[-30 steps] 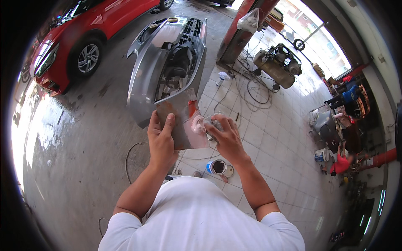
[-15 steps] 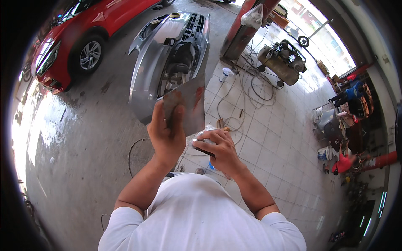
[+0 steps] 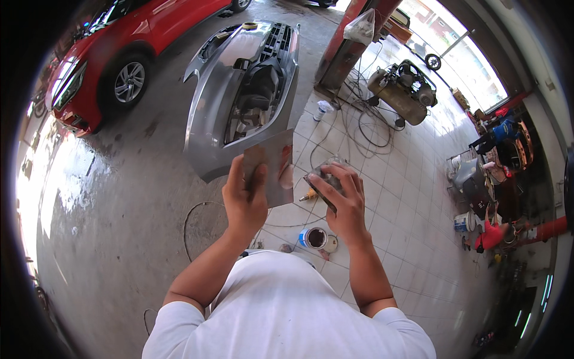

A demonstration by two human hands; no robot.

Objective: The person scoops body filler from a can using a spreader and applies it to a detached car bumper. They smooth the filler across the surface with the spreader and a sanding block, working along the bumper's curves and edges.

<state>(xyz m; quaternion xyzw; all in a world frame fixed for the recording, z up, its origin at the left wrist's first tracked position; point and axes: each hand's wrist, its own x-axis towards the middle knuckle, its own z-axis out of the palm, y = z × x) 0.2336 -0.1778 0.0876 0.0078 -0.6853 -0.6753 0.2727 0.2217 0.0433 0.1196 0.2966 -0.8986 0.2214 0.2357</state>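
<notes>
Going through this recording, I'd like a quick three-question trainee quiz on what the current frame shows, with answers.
1. Which hand holds the flat grey plate with the reddish smears?
2. True or false: in the picture, the red car is farther left than the grey bumper.
3. The blue-sided can is: A, sealed shut; B, open at the top; C, inside the bumper.

Key: 1. The left hand. 2. True. 3. B.

Sheet (image 3: pixel 275 182) left of hand tool (image 3: pixel 319 191)
</notes>
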